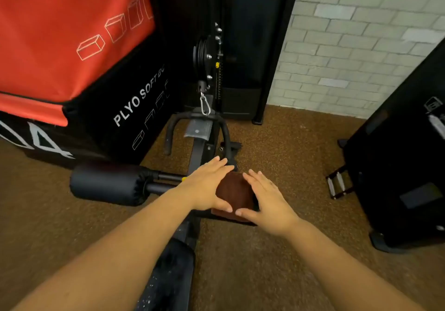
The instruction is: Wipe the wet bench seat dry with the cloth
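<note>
A folded dark brown cloth (234, 195) lies at the far end of the machine's frame, at the centre of the head view. My left hand (207, 188) rests flat on its left side with straight fingers. My right hand (267, 198) lies flat on its right side, and the two thumbs nearly meet at the near edge. The black bench seat (171, 272) runs toward me below my left forearm, speckled with small droplets. My forearm hides much of the seat.
A black foam roller pad (108, 183) sticks out left of the frame. Behind it stands a red and black plyo soft box (72, 45). A cable pulley with carabiner (204, 104) and handle bar hang ahead. A black machine (404, 161) stands at right on brown floor.
</note>
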Demonstrator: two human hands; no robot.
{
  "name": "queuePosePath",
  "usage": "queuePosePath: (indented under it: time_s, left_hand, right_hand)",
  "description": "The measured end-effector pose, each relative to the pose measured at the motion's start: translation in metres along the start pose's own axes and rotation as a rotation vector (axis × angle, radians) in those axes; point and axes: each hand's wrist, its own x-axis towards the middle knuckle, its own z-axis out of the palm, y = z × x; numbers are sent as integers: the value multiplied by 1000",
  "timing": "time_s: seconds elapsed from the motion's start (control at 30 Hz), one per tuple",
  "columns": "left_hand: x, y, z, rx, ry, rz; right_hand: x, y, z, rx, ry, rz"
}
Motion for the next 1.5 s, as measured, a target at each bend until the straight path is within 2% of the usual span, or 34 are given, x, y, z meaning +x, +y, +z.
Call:
queuePosePath:
  time_s: [0.2,0.5,0.57,0.63,0.7,0.8,0.93,1.0,1.1,1.17,1.3,1.37,1.43,1.5]
  left_hand:
    - [9,-14,19,-2,-51,-18]
    - [-10,-9,24,1,144,-31]
    - [-17,-2,19,-17,206,-25]
    - [-27,4,12,-109,197,-43]
    - [-37,8,3,-301,171,-78]
    - [-51,16,-21,-618,124,-151]
    - [-68,43,-55,-1074,79,-233]
    - [-73,57,-66,-1189,111,-256]
    - [-80,76,-73,-1296,165,-274]
    - [-87,82,-74,-1279,213,-287]
    - [-112,90,-67,-984,309,-299]
    - [-128,87,-56,-941,358,-308]
    - [-146,77,-34,-939,426,-369]
    - [-164,59,-4,-804,482,-460]
  right_hand:
    - [18,2,14,-77,-83,-25]
    - [9,-11,14,-76,203,-52]
    - [3,-19,6,-66,226,-44]
    - [-7,-28,-5,49,207,34]
    - [-19,-39,-19,287,191,139]
    - [-34,-54,-37,807,229,247]
    - [-44,-76,-44,1620,328,419]
    - [-50,-92,-44,1824,306,481]
    - [-59,-113,-39,1895,158,573]
    - [-63,-120,-39,1927,87,572]
    - [-65,-130,-48,1985,152,514]
    - [-66,-129,-47,1967,193,502]
    - [-68,-123,-39,1910,192,505]
    - [-71,-119,-21,1819,163,542]
